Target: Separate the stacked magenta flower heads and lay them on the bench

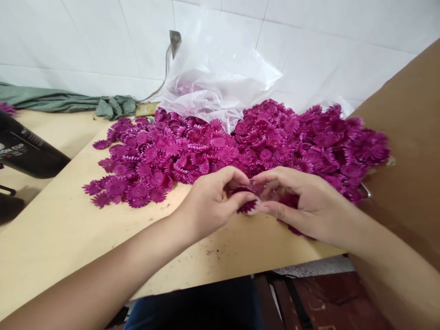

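Note:
Above the front part of the light wooden table [161, 252], my left hand [215, 199] pinches a magenta artificial flower [248, 208] with a pale rim, thumb laid across it. My right hand [305, 201] meets it from the other side, its thumb and curled fingertips at the flower's edge. Fingers cover much of this piece. Just beyond both hands spreads a large heap of the same frilled magenta flowers [151, 156]. A few more magenta petals show beneath my right hand, partly hidden by it.
A clear plastic bag [220, 68] leans on the white tiled wall behind the heap. Brown cardboard [405, 137] rises at the right. To the left are a black cup [30, 146] and a green cloth [51, 98]. Small dark crumbs lie near the table's front edge.

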Available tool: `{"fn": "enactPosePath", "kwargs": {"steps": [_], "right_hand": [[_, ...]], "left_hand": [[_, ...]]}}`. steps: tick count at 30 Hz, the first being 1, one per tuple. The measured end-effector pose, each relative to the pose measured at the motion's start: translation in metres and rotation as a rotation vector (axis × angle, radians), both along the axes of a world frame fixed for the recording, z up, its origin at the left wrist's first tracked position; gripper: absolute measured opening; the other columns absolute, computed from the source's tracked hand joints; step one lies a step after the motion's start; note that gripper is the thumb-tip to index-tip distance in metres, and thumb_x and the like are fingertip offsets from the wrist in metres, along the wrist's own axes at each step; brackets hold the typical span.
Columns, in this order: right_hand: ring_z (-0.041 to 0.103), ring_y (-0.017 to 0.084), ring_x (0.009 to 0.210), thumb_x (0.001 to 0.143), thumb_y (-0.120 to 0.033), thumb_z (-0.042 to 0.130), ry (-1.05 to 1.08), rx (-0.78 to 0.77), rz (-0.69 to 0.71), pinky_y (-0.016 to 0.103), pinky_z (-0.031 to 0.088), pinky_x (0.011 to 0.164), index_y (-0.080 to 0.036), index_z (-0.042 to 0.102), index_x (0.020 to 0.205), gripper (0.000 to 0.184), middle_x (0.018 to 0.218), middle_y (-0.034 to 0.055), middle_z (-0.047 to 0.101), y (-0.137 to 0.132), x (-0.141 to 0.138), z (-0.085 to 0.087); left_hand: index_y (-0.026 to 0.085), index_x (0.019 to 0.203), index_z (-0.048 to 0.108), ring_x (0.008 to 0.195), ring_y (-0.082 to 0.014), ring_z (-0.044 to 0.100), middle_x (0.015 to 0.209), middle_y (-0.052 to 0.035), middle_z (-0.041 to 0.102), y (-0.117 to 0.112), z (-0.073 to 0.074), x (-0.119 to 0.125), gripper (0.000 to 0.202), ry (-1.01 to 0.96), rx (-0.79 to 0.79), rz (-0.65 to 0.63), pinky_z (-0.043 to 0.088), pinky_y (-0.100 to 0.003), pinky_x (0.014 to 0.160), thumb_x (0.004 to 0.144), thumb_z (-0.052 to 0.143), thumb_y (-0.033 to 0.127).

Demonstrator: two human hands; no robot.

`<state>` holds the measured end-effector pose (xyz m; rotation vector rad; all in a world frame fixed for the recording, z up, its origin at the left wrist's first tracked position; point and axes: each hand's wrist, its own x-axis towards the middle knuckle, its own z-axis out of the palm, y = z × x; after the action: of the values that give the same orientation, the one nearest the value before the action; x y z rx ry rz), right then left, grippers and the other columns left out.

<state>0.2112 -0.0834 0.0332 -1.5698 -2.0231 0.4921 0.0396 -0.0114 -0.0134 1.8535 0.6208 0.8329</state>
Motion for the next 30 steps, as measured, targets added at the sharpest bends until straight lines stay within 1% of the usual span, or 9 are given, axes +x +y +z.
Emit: {"fn": "enactPosePath", "kwargs": {"steps": [4,9,13,16,19,23,25,27,30], "right_hand": [[0.065,0.017,0.071,0.082,-0.033,0.06,0.254,0.016,-0.083,0.028,0.054,0.062,-0.02,0.063,0.09,0.016,0.08,0.0022,0.068,0.0,0.003,-0.009],[0.063,0.014,0.063,0.08,-0.029,0.064,0.252,0.155,-0.291,0.023,0.052,0.056,-0.021,0.064,0.086,0.01,0.075,0.0002,0.068,-0.011,0.03,-0.013],[0.062,0.013,0.06,0.08,-0.032,0.063,0.248,0.121,-0.323,0.023,0.051,0.053,-0.021,0.063,0.086,0.012,0.073,-0.0001,0.068,-0.016,0.039,-0.02],[0.062,0.015,0.06,0.08,-0.033,0.062,0.218,0.08,-0.347,0.024,0.05,0.051,-0.021,0.064,0.085,0.013,0.072,0.0008,0.067,-0.015,0.037,-0.023],[0.063,0.016,0.064,0.08,-0.033,0.06,0.22,0.055,-0.356,0.024,0.05,0.05,-0.021,0.064,0.084,0.013,0.075,0.0019,0.068,-0.013,0.035,-0.025],[0.065,0.018,0.07,0.081,-0.034,0.06,0.261,0.041,-0.326,0.025,0.051,0.051,-0.022,0.064,0.085,0.013,0.08,0.0029,0.069,-0.012,0.038,-0.029],[0.066,0.019,0.071,0.082,-0.034,0.059,0.276,0.027,-0.315,0.026,0.052,0.051,-0.021,0.064,0.087,0.014,0.082,0.0038,0.07,-0.013,0.039,-0.032],[0.066,0.019,0.07,0.082,-0.033,0.059,0.289,0.015,-0.309,0.026,0.052,0.051,-0.021,0.063,0.088,0.014,0.083,0.0045,0.07,-0.013,0.041,-0.035],[0.066,0.019,0.068,0.083,-0.035,0.058,0.298,0.0,-0.308,0.026,0.051,0.049,-0.021,0.063,0.089,0.016,0.081,0.0044,0.071,-0.013,0.041,-0.037]], "left_hand": [[0.016,0.079,0.059,0.071,-0.0119,0.057,0.076,-0.0005,0.06,0.0,0.021,0.023,0.001,-0.027,0.263,0.001,0.047,-0.024,0.064,0.08,0.059,0.015],[0.016,0.082,0.064,0.08,-0.0143,0.056,0.082,-0.0036,0.061,0.026,0.033,0.024,0.013,0.053,0.45,-0.067,0.047,-0.028,0.074,0.085,0.057,0.027],[0.02,0.082,0.072,0.097,-0.021,0.056,0.098,-0.007,0.065,0.037,0.035,0.031,0.012,0.495,0.781,-0.23,0.043,-0.035,0.087,0.081,0.06,0.024],[0.018,0.083,0.073,0.099,-0.0263,0.057,0.097,-0.0103,0.066,0.033,0.034,0.048,0.014,0.912,0.956,-0.354,0.041,-0.038,0.084,0.079,0.06,0.022],[0.018,0.066,0.069,0.083,-0.0245,0.06,0.078,-0.0072,0.067,0.028,0.032,0.068,0.008,1.07,0.927,-0.454,0.041,-0.034,0.072,0.071,0.064,0.02],[0.019,0.032,0.039,0.057,-0.0175,0.049,0.044,0.0005,0.046,0.027,0.021,0.084,0.036,0.88,0.704,-0.419,0.035,-0.031,0.058,0.048,0.068,0.003],[0.019,0.027,0.028,0.048,-0.0139,0.04,0.036,0.0024,0.03,0.027,0.014,0.088,0.044,0.671,0.579,-0.393,0.034,-0.031,0.058,0.046,0.06,-0.005],[0.019,0.026,0.024,0.046,-0.0129,0.035,0.035,0.0028,0.024,0.027,0.01,0.089,0.046,0.526,0.529,-0.367,0.035,-0.032,0.06,0.045,0.056,-0.007],[0.02,0.028,0.025,0.047,-0.0143,0.038,0.036,0.0015,0.031,0.024,0.012,0.09,0.045,0.649,0.618,-0.374,0.035,-0.032,0.059,0.048,0.056,-0.005]]}}
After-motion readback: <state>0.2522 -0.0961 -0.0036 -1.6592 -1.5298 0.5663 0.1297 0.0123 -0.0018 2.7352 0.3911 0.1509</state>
